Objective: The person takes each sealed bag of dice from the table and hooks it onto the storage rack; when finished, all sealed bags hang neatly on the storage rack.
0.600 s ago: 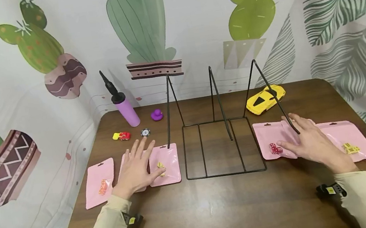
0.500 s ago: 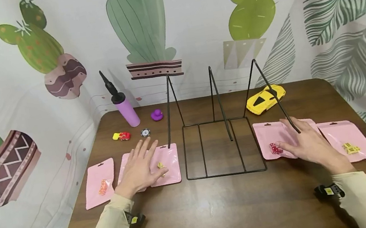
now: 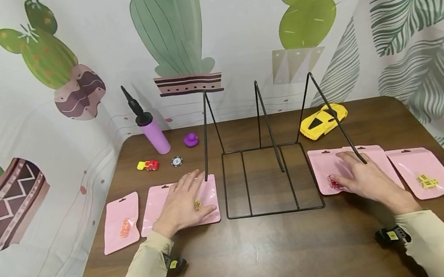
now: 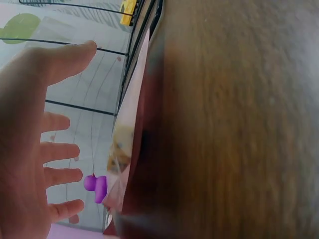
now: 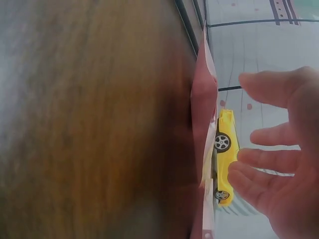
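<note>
Six pink pouches lie on the desk [image 3: 265, 256], three either side of the wire rack [image 3: 271, 179] at centre frame. The left hand [image 3: 182, 204] rests flat, fingers relaxed, on the yellow-dice pouch [image 3: 210, 207]; the right hand [image 3: 363, 177] lies flat on the red-dice pouch [image 3: 324, 173] (a rack wire crosses it). Behind: pump [image 3: 151, 132], duck [image 3: 190, 139], yellow car [image 3: 323, 121].

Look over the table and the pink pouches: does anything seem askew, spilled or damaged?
Nothing is spilled or visibly damaged. The pink pouches lie flat either side of the upright wire rack; two pairs overlap a little, under the left hand and the right hand. The yellow toy car sits at an angle.
</note>
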The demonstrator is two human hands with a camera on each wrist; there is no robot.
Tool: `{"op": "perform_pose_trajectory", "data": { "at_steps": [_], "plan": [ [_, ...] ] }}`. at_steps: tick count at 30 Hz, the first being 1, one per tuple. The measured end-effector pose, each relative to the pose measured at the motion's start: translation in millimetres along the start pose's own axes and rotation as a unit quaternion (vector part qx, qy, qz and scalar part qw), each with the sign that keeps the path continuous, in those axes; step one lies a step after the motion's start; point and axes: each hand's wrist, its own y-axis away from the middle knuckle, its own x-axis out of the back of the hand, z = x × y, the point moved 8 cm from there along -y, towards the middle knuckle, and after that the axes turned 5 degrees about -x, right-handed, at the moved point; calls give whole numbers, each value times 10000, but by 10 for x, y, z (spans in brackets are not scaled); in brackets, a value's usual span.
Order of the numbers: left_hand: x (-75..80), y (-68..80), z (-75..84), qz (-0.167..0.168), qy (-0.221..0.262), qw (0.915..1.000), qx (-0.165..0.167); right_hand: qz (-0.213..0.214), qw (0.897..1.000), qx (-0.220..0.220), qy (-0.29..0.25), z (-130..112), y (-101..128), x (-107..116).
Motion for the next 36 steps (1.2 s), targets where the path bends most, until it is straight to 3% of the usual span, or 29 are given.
{"op": "perform_pose_trajectory", "data": {
  "at_steps": [7, 17, 36],
  "plan": [
    [-74, -70, 103, -204, -70, 9995, -249, -493, 9981, -373, 19, 51, -16, -17],
    [-153, -177, 234, -349, 48, 9982, -475, -1332, 9868, -904, 153, 158, -29, -182],
    [-307, -327, 385, -763, 108, 9955, -551, -1659, 9804, -1032, 252, 180, -70, -224]
  ]
}}
